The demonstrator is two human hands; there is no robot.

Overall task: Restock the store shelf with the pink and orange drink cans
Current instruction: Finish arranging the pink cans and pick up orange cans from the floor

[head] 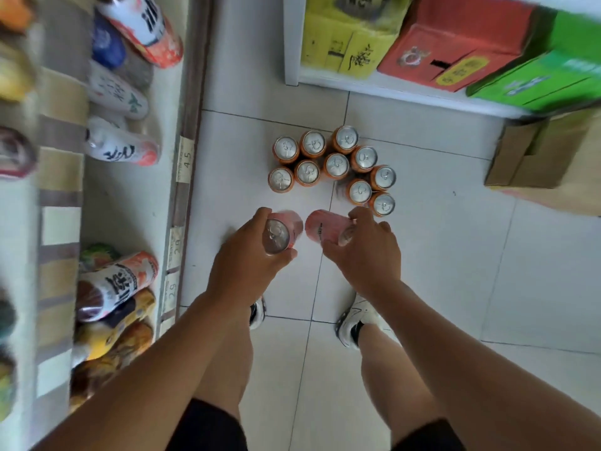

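The person stands on a tiled floor (pixel 422 255) and looks down at both hands, which are low in front of the legs. The left hand (pixel 247 262) has its grip closed around a pink can (pixel 291 224); the silver top with the pull tab faces up to the camera, and the fingers curl around the upper part of the body. The right hand (pixel 366 252) also has its grip closed, around a second pink can (pixel 320 226), which is tilted with its bottom pointing to the left, near the first can but not touching it. Both cans are held above the floor and look a little blurred. Just beyond the hands, a group of orange cans (pixel 336 165) stands upright on the floor, ten as far as I can count, close together in a curved cluster. On the left side is the store shelf (pixel 130 196) with paper price labels (pixel 186 159) on its front edge and several bottles (pixel 120 148) on it. At the top right a white shelf (pixel 357 83) carries a yellow box (pixel 344 37), a red box (pixel 455 40) and a green box (pixel 546 76). A brown cardboard box (pixel 536 157) sits at the right, well apart from the cans. A white shoe (pixel 353 323) shows below the right forearm.
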